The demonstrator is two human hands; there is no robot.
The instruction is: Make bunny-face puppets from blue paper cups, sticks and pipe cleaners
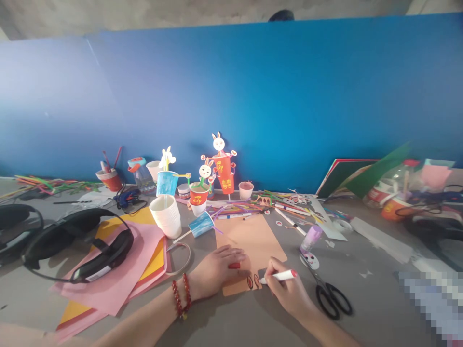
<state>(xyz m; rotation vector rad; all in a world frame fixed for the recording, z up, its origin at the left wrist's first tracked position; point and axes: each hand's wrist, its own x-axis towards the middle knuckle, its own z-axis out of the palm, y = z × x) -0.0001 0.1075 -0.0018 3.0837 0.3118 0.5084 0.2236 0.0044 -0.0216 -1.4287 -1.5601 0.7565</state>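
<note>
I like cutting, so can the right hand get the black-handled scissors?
Probably yes: the scissors lie beside the right hand with nothing standing between, though it may need to put down its white marker first.

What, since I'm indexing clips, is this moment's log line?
left hand: on orange paper | right hand: holding white marker by drawn ovals | scissors: on table

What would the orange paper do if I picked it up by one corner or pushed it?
The orange paper would probably flop and droop, since it looks like one thin sheet. It's likely light too, with so little thickness showing. Pushed, it might bend or catch, because the left hand rests over its edge.
</note>
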